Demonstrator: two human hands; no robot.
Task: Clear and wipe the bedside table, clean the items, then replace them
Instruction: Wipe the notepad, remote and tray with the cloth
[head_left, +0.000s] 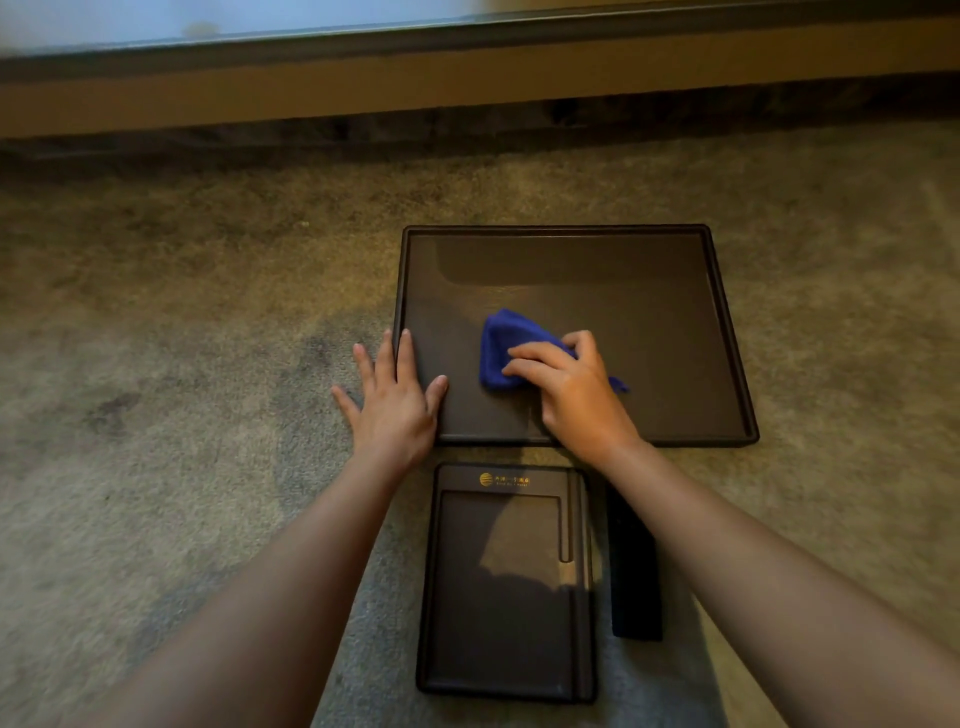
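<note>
Dark brown and stamped with a gold logo, a small pad holder (498, 623) lies on the carpet (182, 312) just on the near side of the large tray (649, 291). A slim black object (636, 587), too dim to identify, sits beside it, also nearer than the tray.

The left hand (395, 400) rests across the tray's near left corner, fingers straight and spread, some on the rim and some on the carpet outside it. The right hand (576, 395) is inside the tray, left of its middle, with fingers curled round a bunched blue cloth (501, 348) and pressing it to the tray floor. Beyond the tray's far rim there is more carpet, then a wooden ledge (467, 78). The table is not in view.

The step in hand looks like wiping the tray. To do it well, the left hand should hold the corner down so the tray does not slide on the pile. The cloth should travel in overlapping passes from rim to rim and be pushed into the groove under the raised edge, where dust likely gathers. Spreading the cloth flatter would cover more surface per pass.
</note>
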